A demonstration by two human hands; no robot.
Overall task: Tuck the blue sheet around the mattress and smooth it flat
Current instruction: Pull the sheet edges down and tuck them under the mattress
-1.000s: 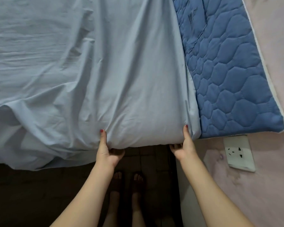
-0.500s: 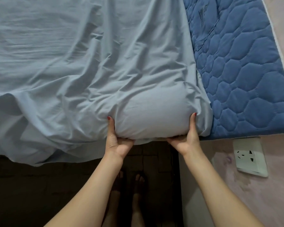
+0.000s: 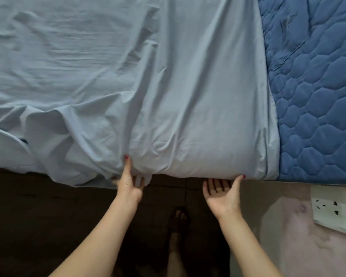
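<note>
The light blue sheet (image 3: 188, 92) covers most of the mattress and hangs wrinkled over the near edge on the left. A strip of dark blue quilted mattress (image 3: 318, 100) stays uncovered on the right. My left hand (image 3: 129, 182) pinches the sheet at the near edge, thumb on top and fingers under the fabric. My right hand (image 3: 222, 193) is just below the edge, palm up with fingers spread, and only its thumb tip touches the sheet's lower rim. Between my hands the sheet is pulled fairly smooth.
Dark floor lies below the bed edge, with my bare foot (image 3: 180, 216) between my arms. On the right a pink wall (image 3: 298, 246) carries a white power socket (image 3: 332, 212) close to the mattress corner.
The bulging mattress edge that both hands held up has gone back down. My right hand has let go and opened below the edge. My left hand still grips the sheet.
</note>
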